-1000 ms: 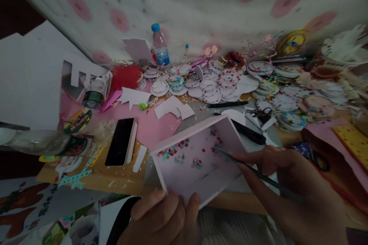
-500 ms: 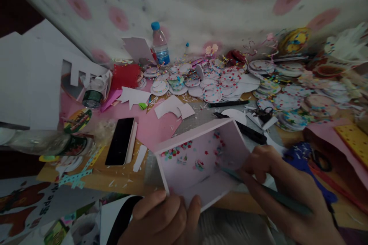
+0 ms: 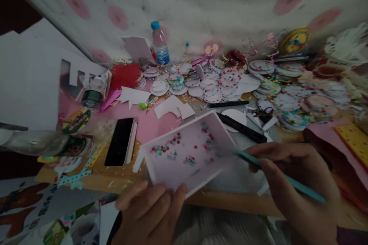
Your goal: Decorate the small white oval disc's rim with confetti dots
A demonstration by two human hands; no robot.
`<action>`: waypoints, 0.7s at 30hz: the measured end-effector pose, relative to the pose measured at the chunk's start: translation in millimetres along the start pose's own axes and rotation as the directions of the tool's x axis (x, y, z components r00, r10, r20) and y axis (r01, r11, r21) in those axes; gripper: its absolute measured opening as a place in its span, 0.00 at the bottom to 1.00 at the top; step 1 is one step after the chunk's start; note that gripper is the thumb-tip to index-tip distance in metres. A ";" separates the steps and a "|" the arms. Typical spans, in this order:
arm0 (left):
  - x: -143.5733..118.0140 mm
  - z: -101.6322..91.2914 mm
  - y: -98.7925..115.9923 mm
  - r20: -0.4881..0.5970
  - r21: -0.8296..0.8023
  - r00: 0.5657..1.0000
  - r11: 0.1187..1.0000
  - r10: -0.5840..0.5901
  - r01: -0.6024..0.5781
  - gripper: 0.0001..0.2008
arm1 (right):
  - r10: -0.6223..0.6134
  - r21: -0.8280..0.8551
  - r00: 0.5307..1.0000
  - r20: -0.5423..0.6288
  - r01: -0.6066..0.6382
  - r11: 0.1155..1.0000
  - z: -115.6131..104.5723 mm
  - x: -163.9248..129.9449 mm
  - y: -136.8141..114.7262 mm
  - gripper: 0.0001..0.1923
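A shallow white box (image 3: 184,168), tinted pinkish, is tilted over the table's front edge with its open side toward me. Small red, green and blue confetti pieces (image 3: 165,147) dot its inside. My left hand (image 3: 149,210) grips the near left wall, its thumb at the rim. Between the thumb and fingers of my right hand (image 3: 299,183) is a slim teal stick (image 3: 301,187), like a pen or brush. Its tip points into the box's right side and is smeared by motion, so I cannot tell whether it touches anything.
Decorated white discs (image 3: 212,84) are heaped along the back, near a blue-capped bottle (image 3: 161,46). A phone (image 3: 120,141) and a bottle lying on its side (image 3: 43,142) are to the left. Behind the box lies a black cutter (image 3: 244,128); yellow dotted sheet (image 3: 353,138) at right.
The box has shifted slightly left and turned its inside more toward me. My right hand has drawn back to the right, pulling the teal stick's tip away from the box floor.
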State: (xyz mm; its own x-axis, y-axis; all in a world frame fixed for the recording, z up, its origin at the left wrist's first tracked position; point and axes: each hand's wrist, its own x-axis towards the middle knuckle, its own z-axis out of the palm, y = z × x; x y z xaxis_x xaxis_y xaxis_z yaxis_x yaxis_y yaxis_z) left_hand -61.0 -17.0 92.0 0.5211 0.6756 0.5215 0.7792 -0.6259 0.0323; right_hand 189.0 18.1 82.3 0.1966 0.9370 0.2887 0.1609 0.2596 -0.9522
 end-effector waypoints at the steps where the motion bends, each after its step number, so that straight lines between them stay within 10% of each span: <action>1: -0.7 -1.1 -4.7 -0.025 0.024 0.999 0.999 -0.028 0.028 0.10 | 0.017 0.043 0.999 -0.030 -0.016 0.999 1.1 -0.5 0.1 0.06; 9: -9.6 35.5 -56.6 -0.237 0.150 0.923 0.928 -0.302 0.342 0.07 | 0.087 0.106 0.995 -0.053 -0.081 0.991 2.5 -4.3 13.8 0.05; 16: -0.1 89.1 -72.0 -0.111 0.103 0.923 0.920 -0.367 0.378 0.06 | 0.077 0.059 0.997 0.012 -0.078 0.995 1.2 -8.2 12.5 0.05; 21: 19.7 77.6 -50.1 -0.068 -0.095 0.870 0.871 -0.488 0.481 0.13 | 0.069 0.008 0.994 0.084 -0.070 0.998 3.1 -11.1 8.4 0.06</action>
State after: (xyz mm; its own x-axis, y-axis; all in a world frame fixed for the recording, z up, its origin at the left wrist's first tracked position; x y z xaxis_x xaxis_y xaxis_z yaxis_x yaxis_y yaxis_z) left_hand -62.8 57.9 34.5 0.0491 0.8667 0.4963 0.8968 -0.2571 0.3602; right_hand 185.1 10.6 70.7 0.1252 0.9689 0.2133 0.1388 0.1957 -0.9708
